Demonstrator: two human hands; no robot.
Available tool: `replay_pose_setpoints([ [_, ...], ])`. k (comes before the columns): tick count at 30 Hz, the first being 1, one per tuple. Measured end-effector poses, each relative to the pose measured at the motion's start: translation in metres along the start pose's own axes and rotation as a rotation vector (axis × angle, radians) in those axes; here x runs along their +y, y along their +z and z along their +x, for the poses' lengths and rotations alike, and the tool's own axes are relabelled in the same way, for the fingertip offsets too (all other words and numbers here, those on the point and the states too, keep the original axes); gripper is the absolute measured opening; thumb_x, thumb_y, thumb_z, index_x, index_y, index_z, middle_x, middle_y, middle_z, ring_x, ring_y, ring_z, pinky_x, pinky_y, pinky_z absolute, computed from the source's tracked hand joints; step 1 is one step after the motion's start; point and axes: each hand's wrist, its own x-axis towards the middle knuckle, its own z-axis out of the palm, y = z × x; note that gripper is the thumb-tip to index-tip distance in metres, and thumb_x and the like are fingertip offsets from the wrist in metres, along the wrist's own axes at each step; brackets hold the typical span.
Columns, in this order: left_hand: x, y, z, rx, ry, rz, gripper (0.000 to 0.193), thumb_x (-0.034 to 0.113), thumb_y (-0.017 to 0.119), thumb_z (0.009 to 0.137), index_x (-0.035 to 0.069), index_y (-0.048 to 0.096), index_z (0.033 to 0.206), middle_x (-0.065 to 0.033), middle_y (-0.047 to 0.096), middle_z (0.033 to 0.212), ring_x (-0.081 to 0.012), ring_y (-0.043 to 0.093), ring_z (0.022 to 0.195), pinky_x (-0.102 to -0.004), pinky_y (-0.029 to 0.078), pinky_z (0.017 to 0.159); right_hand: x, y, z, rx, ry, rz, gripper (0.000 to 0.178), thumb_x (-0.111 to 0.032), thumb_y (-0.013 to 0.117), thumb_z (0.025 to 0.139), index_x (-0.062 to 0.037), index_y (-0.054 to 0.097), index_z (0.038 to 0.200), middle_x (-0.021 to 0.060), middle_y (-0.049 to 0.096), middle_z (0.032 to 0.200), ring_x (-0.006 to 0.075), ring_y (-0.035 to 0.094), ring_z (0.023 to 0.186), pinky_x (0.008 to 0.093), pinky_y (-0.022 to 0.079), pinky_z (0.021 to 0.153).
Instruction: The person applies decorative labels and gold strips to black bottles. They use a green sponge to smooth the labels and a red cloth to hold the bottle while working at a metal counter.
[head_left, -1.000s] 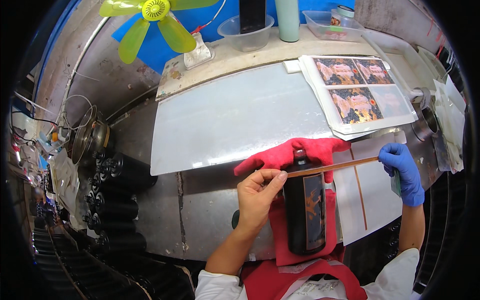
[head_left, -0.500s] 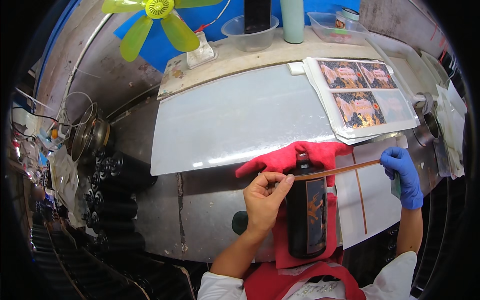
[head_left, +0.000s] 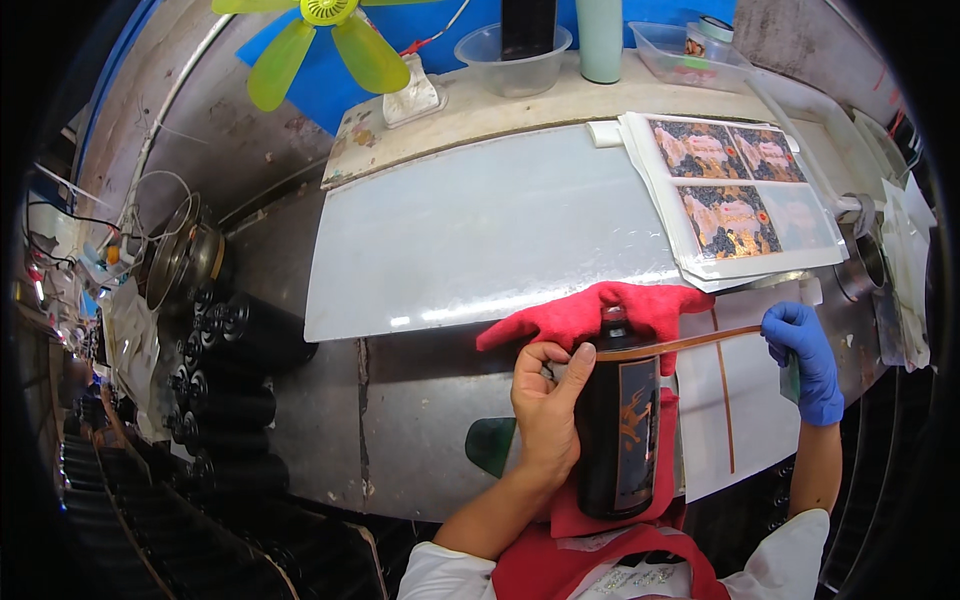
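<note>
A thin copper-brown strip (head_left: 690, 343) is stretched between my hands across the shoulder of a black bottle (head_left: 600, 430) with an orange figure on its label. My bare left hand (head_left: 548, 410) pinches the strip's left end between thumb and fingers, at the bottle's left side. In its blue glove, my right hand (head_left: 806, 360) pinches the other end, and a flat green piece (head_left: 790, 378) shows under its fingers. Red cloth (head_left: 560, 318), shaped like a glove, lies behind the bottle's neck. Another brown strip (head_left: 727, 420) rests on a white sheet (head_left: 703, 440) to the right.
A dark green flat piece (head_left: 490, 446) lies left of my forearm. Several black bottles (head_left: 230, 400) lie stacked at the left. Printed sheets (head_left: 725, 190) sit on a pale board (head_left: 480, 230). A green fan (head_left: 330, 40), a clear bowl (head_left: 510, 70) and a metal cup (head_left: 860, 265) stand around.
My left hand has shifted right, closer against the bottle, with the strip's end still pinched. More of the green piece on the table now shows. My right hand has barely moved.
</note>
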Motion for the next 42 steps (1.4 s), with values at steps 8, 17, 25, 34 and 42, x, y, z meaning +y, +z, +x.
replay_pose_setpoints([
  [8,-0.006,-0.007,0.004,0.011,-0.002,0.002,0.019,0.002,0.066,0.083,0.010,0.049,0.086,0.0016,0.053,0.081,-0.0054,0.049,0.072,-0.0181,0.040,0.068,0.007,0.002,0.005,-0.016,0.013,0.003,0.015,-0.016,0.066,0.076,-0.0035,0.060,0.071,-0.0025,0.048,0.055,0.0034,0.040,0.043,0.0187,0.030,0.041],
  [17,0.000,-0.016,-0.044,-0.280,0.765,0.889,0.044,0.028,0.075,0.070,0.007,0.051,0.101,-0.0070,0.049,0.092,-0.0189,0.048,0.086,-0.0318,0.039,0.076,0.016,0.003,0.018,-0.057,0.033,-0.052,0.017,-0.020,0.070,0.075,-0.0035,0.064,0.074,-0.0028,0.052,0.059,0.0031,0.043,0.048,0.0185,0.031,0.044],
  [25,0.007,-0.025,-0.086,-0.821,0.718,1.635,0.076,0.051,0.071,0.071,0.010,0.048,0.131,-0.0249,0.034,0.139,-0.0453,0.025,0.130,-0.0543,0.012,0.108,0.012,0.015,0.019,-0.100,0.030,-0.138,0.020,-0.018,0.073,0.074,0.0002,0.067,0.075,0.0015,0.061,0.067,0.0061,0.053,0.064,0.0202,0.041,0.059],
  [34,0.017,-0.080,-0.075,-0.715,0.454,1.341,0.123,0.059,0.075,0.062,-0.011,0.009,0.141,-0.0362,0.042,0.126,-0.0450,0.039,0.124,-0.0569,0.026,0.102,-0.001,0.052,0.011,-0.278,-0.013,-0.007,0.019,-0.017,0.075,0.072,0.0007,0.069,0.076,0.0024,0.063,0.068,0.0062,0.054,0.064,0.0211,0.042,0.060],
  [42,0.005,-0.024,-0.085,-0.965,1.156,1.947,0.053,0.048,0.066,0.077,0.015,0.062,0.118,-0.0185,0.048,0.129,-0.0410,0.036,0.127,-0.0598,0.011,0.107,0.006,0.055,0.016,-0.273,0.015,-0.023,0.019,-0.017,0.075,0.072,0.0012,0.069,0.074,0.0033,0.063,0.068,0.0063,0.054,0.065,0.0208,0.043,0.061],
])
